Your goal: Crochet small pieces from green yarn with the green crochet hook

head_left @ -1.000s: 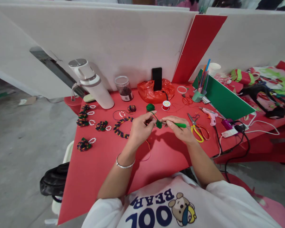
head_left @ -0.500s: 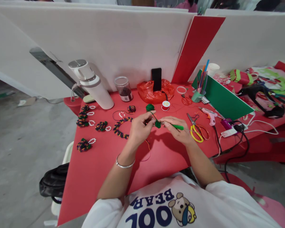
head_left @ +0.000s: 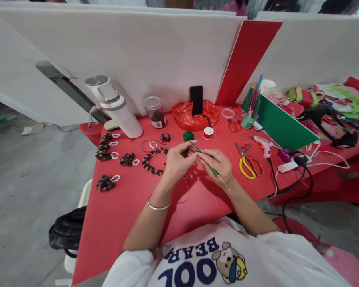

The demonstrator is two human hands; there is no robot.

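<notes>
My left hand (head_left: 180,160) is closed, thumb and fingers pinched together, with green yarn (head_left: 195,146) running over its forefinger. The small green crocheted piece is hidden between the fingertips. Fingers bent, my right hand (head_left: 217,164) grips a crochet hook (head_left: 215,173) with a green handle; its thin metal end slants down toward the wrist. The two hands' fingertips meet. Just beyond them sits a ball of green yarn (head_left: 188,136). A dark multicoloured braided ring (head_left: 149,169) lies left of my left hand.
Several dark yarn pieces with white bead loops (head_left: 105,183) lie at the left. A tumbler (head_left: 122,115), a jar (head_left: 154,113) and a phone (head_left: 196,100) on a red bag stand behind. At the right are yellow-handled scissors (head_left: 247,169), a glue gun (head_left: 263,146) and cables.
My right hand has turned, so the hook now slants down toward the wrist instead of pointing across. The green crocheted piece, visible before, is now covered by the fingers.
</notes>
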